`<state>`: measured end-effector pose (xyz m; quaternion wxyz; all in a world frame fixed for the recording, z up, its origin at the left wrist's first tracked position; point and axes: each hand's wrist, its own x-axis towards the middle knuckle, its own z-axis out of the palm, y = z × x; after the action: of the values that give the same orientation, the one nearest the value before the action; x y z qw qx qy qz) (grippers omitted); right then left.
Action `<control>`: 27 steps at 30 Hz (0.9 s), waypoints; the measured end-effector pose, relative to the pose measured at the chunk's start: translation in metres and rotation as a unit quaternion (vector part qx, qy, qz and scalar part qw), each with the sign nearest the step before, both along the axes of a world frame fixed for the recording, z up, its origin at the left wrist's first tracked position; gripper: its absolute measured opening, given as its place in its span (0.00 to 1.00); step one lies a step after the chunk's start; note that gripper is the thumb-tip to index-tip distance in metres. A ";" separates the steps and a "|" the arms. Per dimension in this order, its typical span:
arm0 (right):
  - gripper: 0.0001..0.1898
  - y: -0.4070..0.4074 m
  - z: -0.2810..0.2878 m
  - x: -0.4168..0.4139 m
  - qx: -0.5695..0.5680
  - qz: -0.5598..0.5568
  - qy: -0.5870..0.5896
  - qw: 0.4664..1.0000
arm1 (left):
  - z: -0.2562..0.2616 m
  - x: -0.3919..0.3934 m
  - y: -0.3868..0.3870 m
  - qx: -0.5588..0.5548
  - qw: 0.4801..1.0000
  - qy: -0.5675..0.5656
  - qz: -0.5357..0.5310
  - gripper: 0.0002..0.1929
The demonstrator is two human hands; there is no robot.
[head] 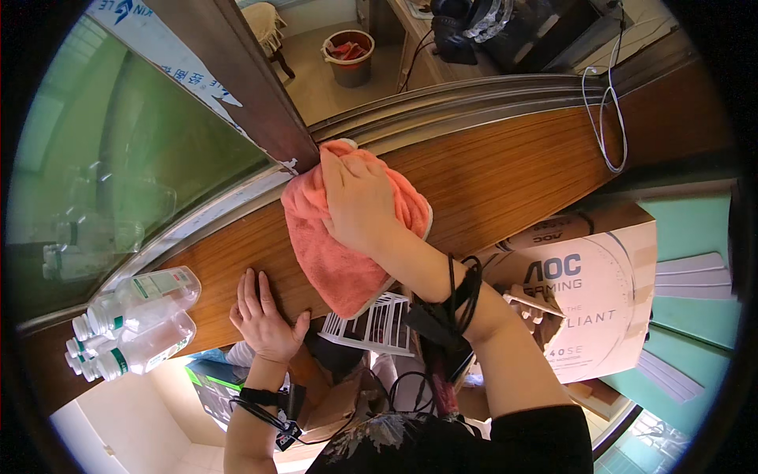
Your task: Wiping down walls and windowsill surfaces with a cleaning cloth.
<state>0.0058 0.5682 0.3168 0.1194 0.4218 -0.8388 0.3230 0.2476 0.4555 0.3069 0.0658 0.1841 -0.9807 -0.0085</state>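
Note:
A coral microfiber cloth [317, 260] with a pale edge is bunched at the window track, and its loose end droops over the front of the wooden windowsill [491, 166]. On top of it is my right hand [358, 201], gripping the folds beside the foot of the brown window frame [260, 65]. My left hand [266, 317] rests palm down near the sill's front edge, fingers slightly apart and holding nothing. To its left, several clear plastic bottles [154, 287] with white caps lie on their sides.
A white plastic basket [373, 326] sits below the sill. Right of it stands a cardboard AOC monitor box [592, 302]. A white cable [604, 118] hangs over the sill's right end. Beyond the open window, a bucket [349, 68] stands on the floor.

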 end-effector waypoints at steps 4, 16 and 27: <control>0.35 0.030 0.001 -0.005 0.104 -0.013 0.028 0.994 | 0.002 0.001 0.001 0.011 1.000 0.004 -0.005 0.47; 0.30 0.052 -0.003 -0.034 0.159 -0.023 0.053 0.986 | -0.002 0.003 -0.003 0.004 1.000 0.013 -0.002 0.46; 0.24 0.008 0.014 -0.045 0.021 0.093 0.033 0.995 | -0.003 0.000 0.002 -0.003 1.000 0.010 0.003 0.46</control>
<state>-0.0391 0.5762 0.3309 0.1076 0.5114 -0.7979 0.3004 0.2471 0.4580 0.3044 0.0760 0.1869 -0.9794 -0.0068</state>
